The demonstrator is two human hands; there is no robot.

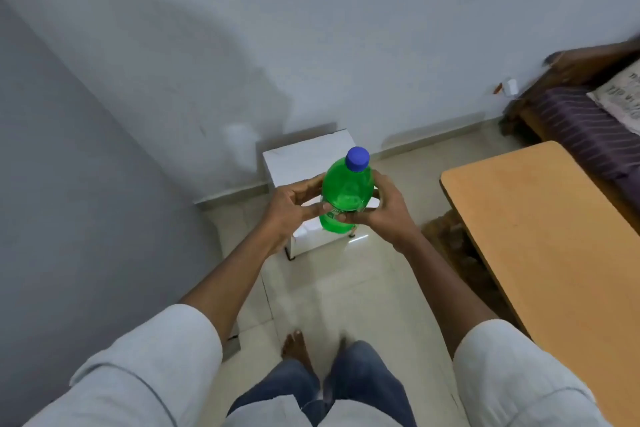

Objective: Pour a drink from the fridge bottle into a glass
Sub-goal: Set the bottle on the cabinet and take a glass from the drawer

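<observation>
Green bottle (346, 192) clasped upright between left hand (294, 206) and right hand (384, 206); blue cap (358, 158) above both grips.

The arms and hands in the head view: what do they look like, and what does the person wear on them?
Both arms are bare from the elbow down. Pale grey-white sleeves, loose and rolled or short, end near the elbows: the left sleeve and the right sleeve. The left hand and right hand are bare, with no gloves, watch, or rings visible.
</observation>
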